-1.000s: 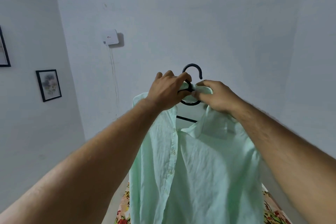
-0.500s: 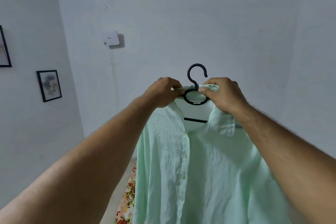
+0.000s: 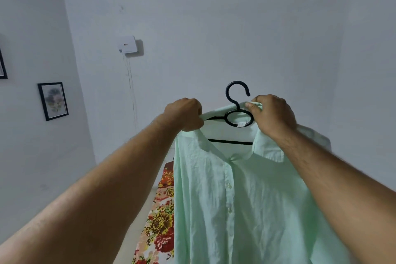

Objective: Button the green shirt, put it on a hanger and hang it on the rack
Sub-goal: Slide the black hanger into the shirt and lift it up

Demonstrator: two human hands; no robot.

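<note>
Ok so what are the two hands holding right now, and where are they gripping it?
Both hold the green shirt on the black hanger: the left hand grips the collar's left side, the right hand pinches the right side by the hook.

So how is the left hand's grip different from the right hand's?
The left hand is a closed fist bunching the green shirt at the collar's left end; the right hand pinches the collar with its thumb showing. The left hand sits away from the black hanger; the right hand is beside its hook. Both hold the shirt up.
</note>
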